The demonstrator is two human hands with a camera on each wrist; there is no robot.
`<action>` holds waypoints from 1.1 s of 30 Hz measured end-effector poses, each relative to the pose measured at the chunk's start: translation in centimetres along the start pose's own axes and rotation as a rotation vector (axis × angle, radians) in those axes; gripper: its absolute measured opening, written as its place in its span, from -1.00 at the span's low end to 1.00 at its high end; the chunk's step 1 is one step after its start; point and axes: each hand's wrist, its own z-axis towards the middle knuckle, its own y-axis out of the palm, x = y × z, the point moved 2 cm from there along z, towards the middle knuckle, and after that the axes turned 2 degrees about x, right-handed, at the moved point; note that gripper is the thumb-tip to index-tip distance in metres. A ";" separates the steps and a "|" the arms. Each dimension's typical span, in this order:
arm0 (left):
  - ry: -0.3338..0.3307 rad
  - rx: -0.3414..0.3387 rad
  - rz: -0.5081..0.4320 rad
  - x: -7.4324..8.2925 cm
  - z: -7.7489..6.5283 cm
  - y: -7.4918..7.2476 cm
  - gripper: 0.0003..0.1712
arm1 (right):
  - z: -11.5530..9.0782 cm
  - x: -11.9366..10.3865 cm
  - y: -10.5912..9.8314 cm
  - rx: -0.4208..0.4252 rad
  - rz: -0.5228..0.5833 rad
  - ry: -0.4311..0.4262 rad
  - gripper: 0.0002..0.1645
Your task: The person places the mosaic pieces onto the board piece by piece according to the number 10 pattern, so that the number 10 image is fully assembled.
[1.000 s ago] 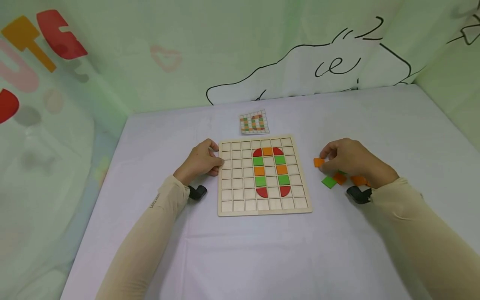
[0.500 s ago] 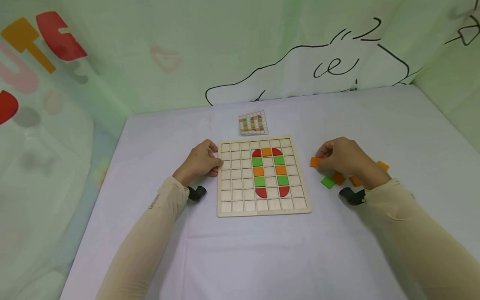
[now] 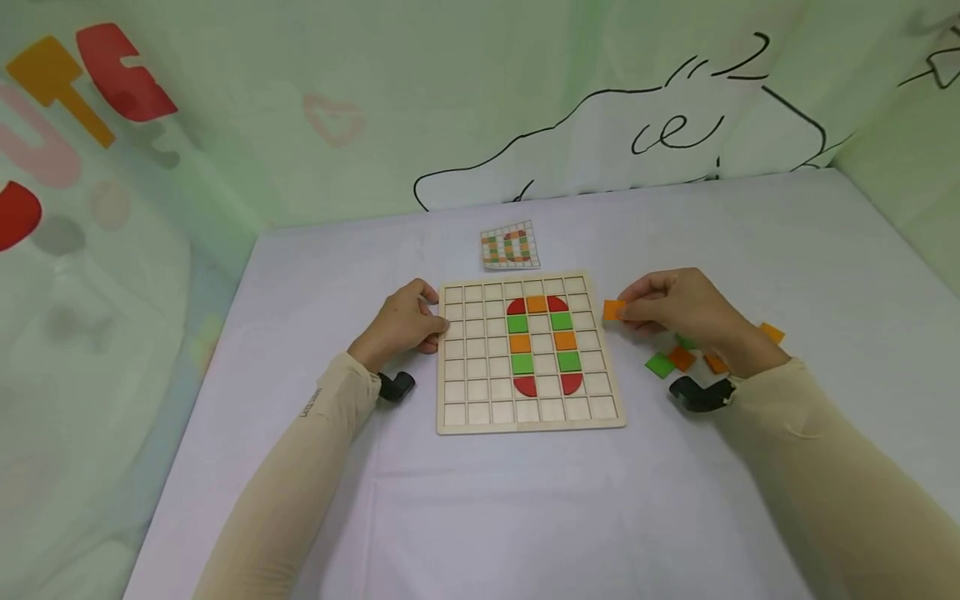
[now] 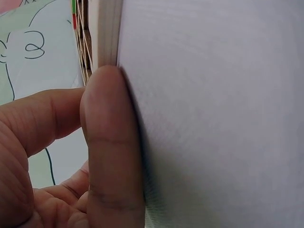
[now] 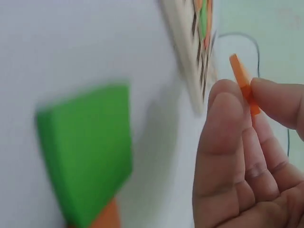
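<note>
A square wooden grid board point(image 3: 480, 414) lies flat, with red, orange and green pieces set in a ring right of its middle. At the board's left edge my left hand point(image 3: 401, 323) grips the rim, thumb point(image 4: 111, 114) pressed against it in the left wrist view. Just off the board's right edge, my right hand point(image 3: 686, 308) pinches a square orange tile point(image 3: 613, 310) between thumb and fingertips. In the right wrist view, the orange tile point(image 5: 241, 78) is seen nearly edge-on. Beneath and beside the right hand lie loose tiles, including a green tile point(image 3: 660, 365), some partly hidden by it.
A small pattern card point(image 3: 510, 246) with a coloured grid design stands behind the board. Further orange tiles point(image 3: 681, 358) lie on the white-covered table point(image 3: 495, 517) to the right. A patterned green-white curtain point(image 3: 337, 83) hangs along the back and sides.
My right hand has moved left and a little away from me, carrying the orange tile from beside the loose tiles to near the board's right edge. The left hand has stayed put.
</note>
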 end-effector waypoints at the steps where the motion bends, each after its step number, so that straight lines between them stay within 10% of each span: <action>1: 0.004 -0.001 -0.001 0.0 0.0 0.0 -0.52 | -0.1 -0.3 0.3 -0.018 0.032 -0.009 -0.55; 15: 0.031 -0.007 0.000 0.1 -0.2 0.0 -0.52 | -2.3 -2.4 6.1 -0.240 0.154 -0.022 -0.69; 33: 0.027 -0.005 -0.002 0.0 -0.1 -0.1 -0.53 | -3.8 -4.2 8.7 -0.224 0.051 -0.011 -0.89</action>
